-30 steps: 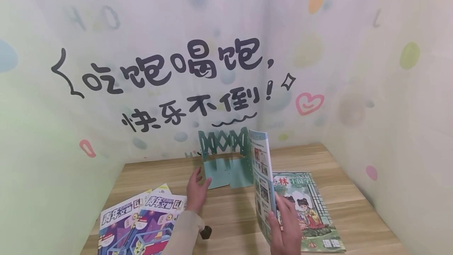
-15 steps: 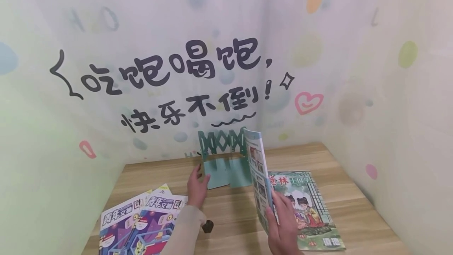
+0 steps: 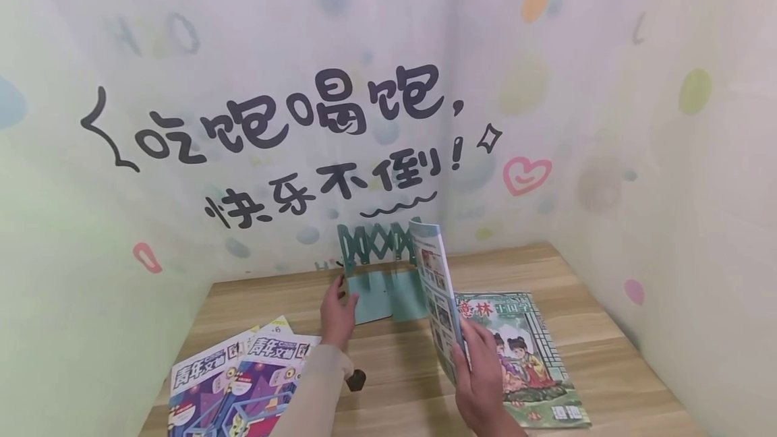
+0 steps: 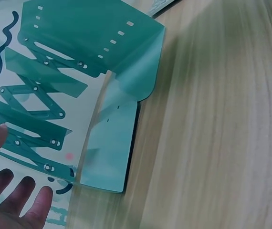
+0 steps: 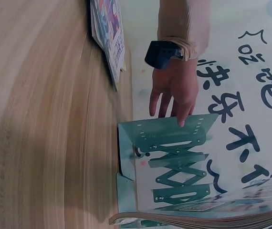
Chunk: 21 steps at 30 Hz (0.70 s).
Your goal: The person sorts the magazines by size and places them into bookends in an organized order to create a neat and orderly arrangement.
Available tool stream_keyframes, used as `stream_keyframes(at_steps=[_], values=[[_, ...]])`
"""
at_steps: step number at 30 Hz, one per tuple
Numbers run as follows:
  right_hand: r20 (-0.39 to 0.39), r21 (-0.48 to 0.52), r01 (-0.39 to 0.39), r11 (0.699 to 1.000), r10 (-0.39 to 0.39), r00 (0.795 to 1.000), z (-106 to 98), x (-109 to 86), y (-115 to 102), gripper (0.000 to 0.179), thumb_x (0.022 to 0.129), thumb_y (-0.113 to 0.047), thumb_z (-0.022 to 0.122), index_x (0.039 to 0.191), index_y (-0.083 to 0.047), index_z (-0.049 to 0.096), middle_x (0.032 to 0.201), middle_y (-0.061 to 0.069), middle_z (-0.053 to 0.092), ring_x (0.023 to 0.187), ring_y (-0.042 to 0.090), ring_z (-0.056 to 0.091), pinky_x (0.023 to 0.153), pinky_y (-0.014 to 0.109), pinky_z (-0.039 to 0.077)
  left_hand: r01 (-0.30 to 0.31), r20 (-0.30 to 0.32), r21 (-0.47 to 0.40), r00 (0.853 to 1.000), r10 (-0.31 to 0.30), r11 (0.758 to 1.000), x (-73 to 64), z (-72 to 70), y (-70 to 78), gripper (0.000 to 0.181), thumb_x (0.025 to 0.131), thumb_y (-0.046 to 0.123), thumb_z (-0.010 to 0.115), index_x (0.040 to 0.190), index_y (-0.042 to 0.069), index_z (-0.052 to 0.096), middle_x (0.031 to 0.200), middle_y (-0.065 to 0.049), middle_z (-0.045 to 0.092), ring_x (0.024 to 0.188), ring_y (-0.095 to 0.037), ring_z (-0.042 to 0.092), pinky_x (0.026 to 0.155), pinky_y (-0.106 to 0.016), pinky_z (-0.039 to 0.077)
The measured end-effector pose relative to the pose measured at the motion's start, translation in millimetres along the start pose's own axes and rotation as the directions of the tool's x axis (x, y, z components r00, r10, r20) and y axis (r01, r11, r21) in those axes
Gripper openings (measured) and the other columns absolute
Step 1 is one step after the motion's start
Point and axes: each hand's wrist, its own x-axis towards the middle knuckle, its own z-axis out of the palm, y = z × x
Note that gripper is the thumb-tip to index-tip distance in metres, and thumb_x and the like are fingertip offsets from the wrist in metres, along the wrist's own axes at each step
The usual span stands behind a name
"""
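Observation:
A green expandable bookend [image 3: 379, 241] with a lattice back and two base plates stands by the rear wall. My left hand [image 3: 338, 312] is at its left end plate. In the right wrist view, the thumb of that left hand [image 5: 176, 88] overlaps the plate, while the other fingers lie on its outer side. The left wrist view shows the thumb and fingers [image 4: 38, 205] spread apart around the bookend's end [image 4: 36, 164]. My right hand [image 3: 479, 376] grips a magazine [image 3: 436, 288] upright by its near edge, in front of the bookend's right end. The magazine's page edges [image 5: 198, 220] show in the right wrist view.
A magazine with two illustrated figures on its cover [image 3: 534, 369] lies flat on the wooden table [image 3: 388, 390] at the right. Several overlapping magazines [image 3: 243, 376] lie at the left. White patterned walls [image 3: 388, 32] enclose the back and sides.
My right hand has shifted left with the upright magazine, uncovering more of the flat magazine's cover. The left hand stays at the bookend's left end. The head view has turned slightly.

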Motion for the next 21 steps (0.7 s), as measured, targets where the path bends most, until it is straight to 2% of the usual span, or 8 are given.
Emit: stream_keyframes(at_steps=[4, 10, 21], values=[[0.019, -0.022, -0.012, 1.000, 0.013, 1.000, 3, -2.4, 4, 0.037, 0.100, -0.015, 0.050, 0.129, 0.008, 0.057, 0.118, 0.018, 0.062, 0.106, 0.029, 0.055, 0.097, 0.018, 0.041, -0.003, -0.007, 0.009, 1.000, 0.003, 1.000, 3.3, -1.5, 3.6, 0.056, 0.096, 0.016, 0.061, 0.147, 0.010, 0.039, 0.147, -0.016, 0.041, 0.126, -0.036, 0.046, 0.093, -0.048, 0.050], [0.021, -0.033, -0.007, 0.999, 0.007, 1.000, 8, -5.2, 10, 0.038, 0.101, -0.016, 0.049, 0.129, 0.008, 0.057, 0.119, 0.017, 0.063, 0.108, 0.029, 0.054, 0.097, 0.018, 0.040, -0.055, -0.020, 0.023, 0.998, 0.055, 0.998, 8.7, -4.5, 6.9, 0.056, 0.096, 0.013, 0.060, 0.148, 0.009, 0.039, 0.147, -0.016, 0.042, 0.126, -0.037, 0.047, 0.093, -0.048, 0.050], [-0.027, -0.027, 0.045, 0.999, -0.046, 0.999, 27, -1.0, 17, 0.037, 0.097, -0.011, 0.052, 0.127, 0.010, 0.057, 0.118, 0.019, 0.064, 0.106, 0.035, 0.054, 0.102, 0.022, 0.039, -0.103, -0.048, 0.084, 0.993, 0.108, 0.991, 11.0, -6.7, 10.9, 0.054, 0.095, 0.009, 0.061, 0.146, 0.011, 0.043, 0.147, -0.014, 0.045, 0.122, -0.036, 0.052, 0.090, -0.046, 0.053]])
